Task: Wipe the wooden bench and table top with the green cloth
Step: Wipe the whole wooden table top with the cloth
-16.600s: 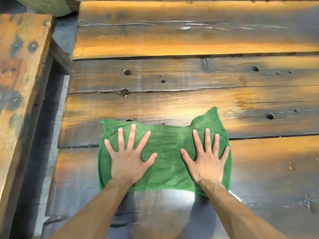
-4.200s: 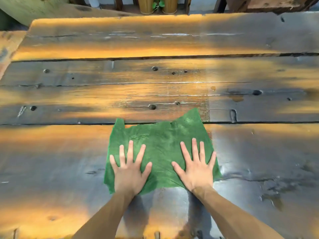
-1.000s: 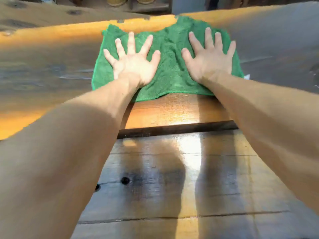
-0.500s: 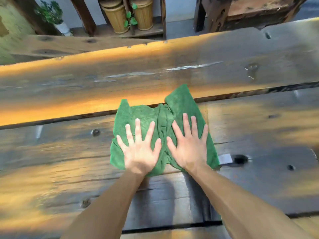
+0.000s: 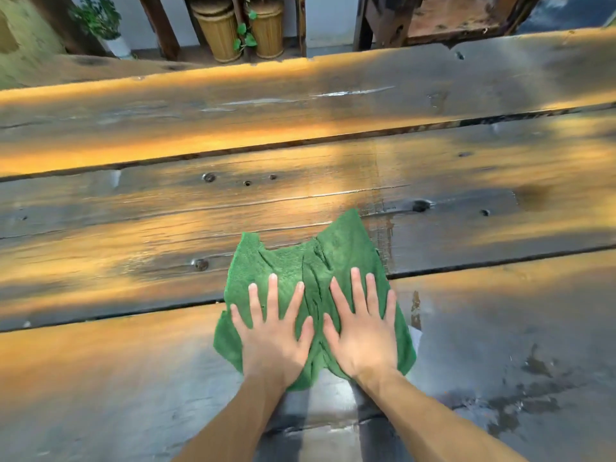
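I look down at a big wooden tabletop [image 5: 140, 208] made of long, wide planks. The planks run from side to side, with dark cracks between them. The wood is old and has small round holes and knots in it. Some parts glow orange in the light and other parts look grey and shiny. The near plank on my right side has dark wet-looking spots [image 5: 523, 401] on it.

Past the far edge of the tabletop I see two yellow woven baskets [image 5: 240, 31] standing side by side, with a bit of green vine [image 5: 245, 40] hanging between them. A small leafy plant in a white pot [image 5: 100, 21] stands off to the left. Dark wooden posts stand near the baskets, and a brown wooden piece of furniture [image 5: 446, 15] is at the top right. The wall behind is pale.

The green cloth [image 5: 290, 265] lies on the tabletop right in front of me. It sits over the crack between the near plank and the next one. It is bunched into folds down the middle, and two corners stick up at the far side. A little white tag [image 5: 415, 336] peeks out at its right edge.

My left hand [image 5: 275, 335] lies flat on the left part of the cloth, fingers spread wide. My right hand [image 5: 365, 331] lies flat on the right part, fingers spread wide too. Both hands press down with the palms and grip nothing. My thumbs are near each other, with the folds between them. My bare arms reach out from the bottom of the view.
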### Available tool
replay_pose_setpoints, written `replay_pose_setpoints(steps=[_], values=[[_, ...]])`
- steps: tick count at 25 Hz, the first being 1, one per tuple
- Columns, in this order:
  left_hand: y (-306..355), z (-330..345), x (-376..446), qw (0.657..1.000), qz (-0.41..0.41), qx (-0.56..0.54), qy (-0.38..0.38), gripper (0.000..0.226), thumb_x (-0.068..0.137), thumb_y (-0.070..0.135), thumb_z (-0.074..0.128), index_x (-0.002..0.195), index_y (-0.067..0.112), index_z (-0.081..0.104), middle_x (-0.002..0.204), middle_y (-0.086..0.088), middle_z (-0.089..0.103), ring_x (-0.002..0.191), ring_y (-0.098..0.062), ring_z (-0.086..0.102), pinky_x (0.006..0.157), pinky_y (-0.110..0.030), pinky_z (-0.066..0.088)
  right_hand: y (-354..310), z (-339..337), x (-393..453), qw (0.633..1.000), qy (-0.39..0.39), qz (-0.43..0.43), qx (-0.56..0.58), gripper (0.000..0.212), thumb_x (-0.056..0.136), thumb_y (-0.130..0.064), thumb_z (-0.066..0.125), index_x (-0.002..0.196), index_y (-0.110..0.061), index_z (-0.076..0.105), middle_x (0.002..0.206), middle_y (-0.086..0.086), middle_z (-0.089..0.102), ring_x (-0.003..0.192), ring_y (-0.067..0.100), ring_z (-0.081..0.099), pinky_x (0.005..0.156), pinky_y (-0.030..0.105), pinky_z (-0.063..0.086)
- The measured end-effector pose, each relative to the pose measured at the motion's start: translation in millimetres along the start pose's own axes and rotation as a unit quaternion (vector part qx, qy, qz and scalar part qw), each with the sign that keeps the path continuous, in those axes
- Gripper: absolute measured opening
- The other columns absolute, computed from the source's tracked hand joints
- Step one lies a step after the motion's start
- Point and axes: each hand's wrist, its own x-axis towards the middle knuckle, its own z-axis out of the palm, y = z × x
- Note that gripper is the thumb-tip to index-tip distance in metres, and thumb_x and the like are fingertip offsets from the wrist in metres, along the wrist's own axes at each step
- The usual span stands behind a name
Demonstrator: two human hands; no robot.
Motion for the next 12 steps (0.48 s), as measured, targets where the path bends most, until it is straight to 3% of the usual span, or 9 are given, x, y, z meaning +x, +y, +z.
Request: replay_pose_setpoints(steps=[5, 8, 12], values=[[-7, 7, -109, 0.999, 0.009, -0.024, -0.021, 0.057, 0.097, 0.054, 0.029, 0.152, 0.04, 0.037, 0.163, -0.009, 0.028, 0.146, -0.044, 0.031, 0.112, -0.072, 0.016, -18, 14, -109, 1.0, -0.007, 0.016, 0.01, 0.065, 0.092, -0.054, 0.038, 0.152, -0.029, 0.042, 0.164, 0.011, 0.026, 0.151, 0.035, 0.024, 0.116, 0.065, 0.015], [-13, 12, -172, 0.999, 0.01, -0.022, -0.048, 0.06, 0.1, 0.057, 0.014, 0.151, 0.039, 0.039, 0.163, -0.009, 0.029, 0.145, -0.043, 0.033, 0.112, -0.072, 0.019, -25, 23, -177, 1.0, -0.006, 0.02, 0.006, 0.064, 0.095, -0.054, 0.037, 0.154, -0.03, 0.037, 0.165, 0.009, 0.023, 0.152, 0.033, 0.02, 0.116, 0.063, 0.016], [-18, 25, -249, 0.998, 0.004, -0.024, -0.064, 0.063, 0.099, 0.059, 0.012, 0.151, 0.037, 0.04, 0.163, -0.008, 0.027, 0.146, -0.041, 0.03, 0.111, -0.072, 0.021, -27, 27, -248, 0.999, -0.03, 0.018, -0.003, 0.067, 0.094, -0.057, 0.039, 0.156, -0.032, 0.032, 0.165, 0.008, 0.023, 0.152, 0.032, 0.021, 0.115, 0.061, 0.017]])
